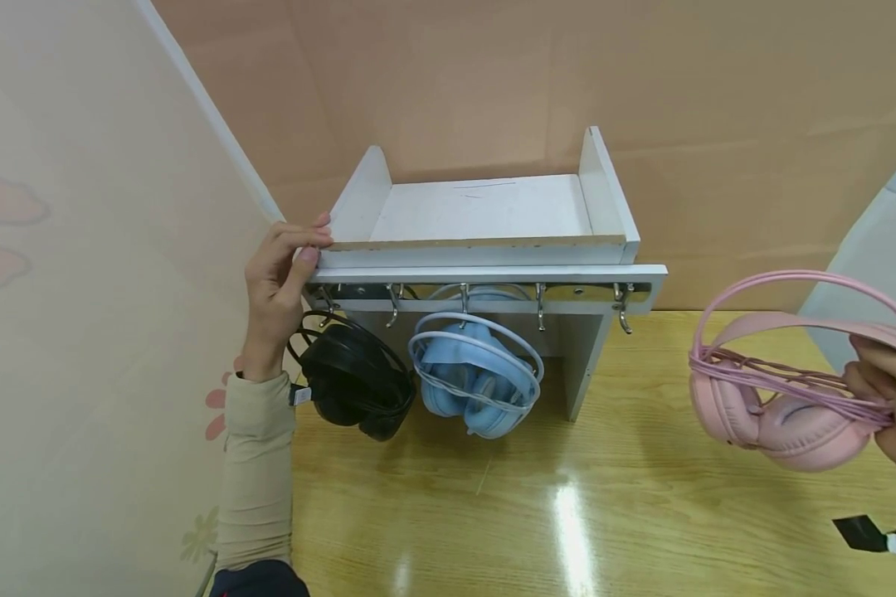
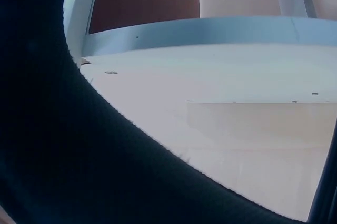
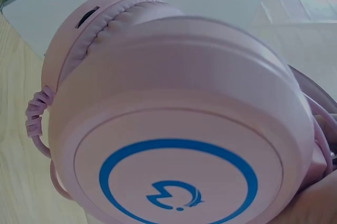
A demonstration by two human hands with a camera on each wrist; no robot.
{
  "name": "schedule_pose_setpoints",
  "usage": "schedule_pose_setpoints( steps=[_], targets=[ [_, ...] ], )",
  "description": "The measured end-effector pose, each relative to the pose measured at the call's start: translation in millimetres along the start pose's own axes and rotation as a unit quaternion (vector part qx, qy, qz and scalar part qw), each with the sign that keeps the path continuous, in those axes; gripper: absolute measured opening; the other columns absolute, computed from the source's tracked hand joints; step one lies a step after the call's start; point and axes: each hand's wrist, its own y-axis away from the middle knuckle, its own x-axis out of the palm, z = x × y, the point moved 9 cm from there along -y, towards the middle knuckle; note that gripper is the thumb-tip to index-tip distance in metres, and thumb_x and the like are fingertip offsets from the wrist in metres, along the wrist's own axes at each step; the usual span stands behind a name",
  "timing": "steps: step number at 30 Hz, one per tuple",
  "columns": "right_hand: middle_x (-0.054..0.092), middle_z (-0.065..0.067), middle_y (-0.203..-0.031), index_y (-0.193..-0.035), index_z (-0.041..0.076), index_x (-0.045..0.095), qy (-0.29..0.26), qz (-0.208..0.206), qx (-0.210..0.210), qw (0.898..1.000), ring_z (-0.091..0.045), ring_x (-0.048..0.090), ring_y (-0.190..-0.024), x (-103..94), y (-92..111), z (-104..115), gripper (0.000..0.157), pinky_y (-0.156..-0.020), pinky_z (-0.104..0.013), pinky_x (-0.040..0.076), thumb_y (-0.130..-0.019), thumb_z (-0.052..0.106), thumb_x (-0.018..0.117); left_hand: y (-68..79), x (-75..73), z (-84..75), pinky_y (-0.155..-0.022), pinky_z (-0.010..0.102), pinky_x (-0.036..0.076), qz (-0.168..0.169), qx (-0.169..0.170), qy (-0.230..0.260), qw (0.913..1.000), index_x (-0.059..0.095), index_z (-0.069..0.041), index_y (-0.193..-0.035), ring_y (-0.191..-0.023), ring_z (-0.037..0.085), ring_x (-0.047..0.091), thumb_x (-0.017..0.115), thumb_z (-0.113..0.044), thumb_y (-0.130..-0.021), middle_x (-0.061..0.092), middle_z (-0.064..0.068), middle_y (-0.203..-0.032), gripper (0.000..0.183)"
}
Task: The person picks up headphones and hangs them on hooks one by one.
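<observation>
My left hand [image 1: 275, 278] grips the left front corner of a white wooden shelf [image 1: 478, 207], fingers over the top and thumb at the front. Black headphones [image 1: 354, 373] hang from the hook rail [image 1: 590, 290] just below that hand, and their dark shape fills much of the left wrist view. Blue headphones [image 1: 474, 373] hang near the middle of the rail. Off to the right of the shelf, my right hand [image 1: 892, 390] holds pink headphones [image 1: 814, 435] in the air, the cord wound around them. Their round ear cup [image 3: 179, 129] with a blue ring dominates the right wrist view.
Several metal hooks line the rail, and the two at the right [image 1: 541, 307] carry nothing. The shelf stands on a shiny wooden table [image 1: 493, 506]. A pale panel [image 1: 104, 249] rises close along the left, and a brown backdrop [image 1: 717, 124] lies behind.
</observation>
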Motion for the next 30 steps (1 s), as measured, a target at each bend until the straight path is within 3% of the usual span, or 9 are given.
schedule_pose_setpoints(
  steps=[10,14,17,21,30],
  targets=[
    [0.012,0.000,-0.052,-0.071,0.002,0.033,-0.054,0.095,-0.011,0.994,-0.012,0.008,-0.038,35.3,5,7,0.049,-0.033,-0.018,0.004,-0.108,-0.009,0.003,0.3,-0.4,0.3,-0.121,0.047,0.050,-0.002,0.002,0.002,1.0000,0.070,0.019,-0.105,-0.130,0.030,0.070,0.055,0.007,-0.100,0.071,0.002,-0.110,0.020],
    [0.015,0.000,-0.052,-0.079,-0.004,0.049,-0.116,0.122,-0.008,0.986,-0.012,0.012,-0.038,45.4,9,9,0.056,-0.032,-0.018,0.008,-0.108,-0.008,0.002,1.5,-1.0,0.5,-0.121,0.048,0.049,-0.004,0.000,0.008,1.0000,0.070,0.019,-0.106,-0.130,0.031,0.070,0.055,0.008,-0.100,0.071,0.003,-0.110,0.020],
    [0.018,-0.001,-0.052,-0.078,-0.004,0.045,-0.142,0.149,-0.005,0.979,-0.013,0.016,-0.038,54.7,12,11,0.053,-0.032,-0.020,0.011,-0.108,-0.007,0.002,2.2,-1.5,1.0,-0.121,0.048,0.049,-0.005,-0.003,0.012,0.9999,0.070,0.020,-0.106,-0.131,0.031,0.069,0.056,0.008,-0.101,0.071,0.004,-0.109,0.020],
    [0.021,-0.002,-0.050,-0.074,0.000,0.030,-0.157,0.191,-0.007,0.969,-0.013,0.019,-0.037,70.2,15,15,0.044,-0.034,-0.023,0.014,-0.108,-0.008,0.004,2.9,-1.7,1.6,-0.122,0.048,0.049,-0.008,-0.009,0.012,0.9999,0.071,0.019,-0.108,-0.131,0.031,0.069,0.057,0.007,-0.101,0.070,0.004,-0.109,0.020],
    [0.022,-0.003,-0.051,-0.069,0.001,0.024,-0.182,0.214,0.021,0.960,-0.014,0.019,-0.038,86.8,23,15,0.047,-0.036,-0.024,0.013,-0.109,-0.003,0.000,2.8,-2.0,2.2,-0.121,0.045,0.049,-0.011,-0.012,0.004,0.9999,0.071,0.019,-0.111,-0.130,0.028,0.070,0.055,0.010,-0.101,0.070,0.002,-0.109,0.021]
  ],
)
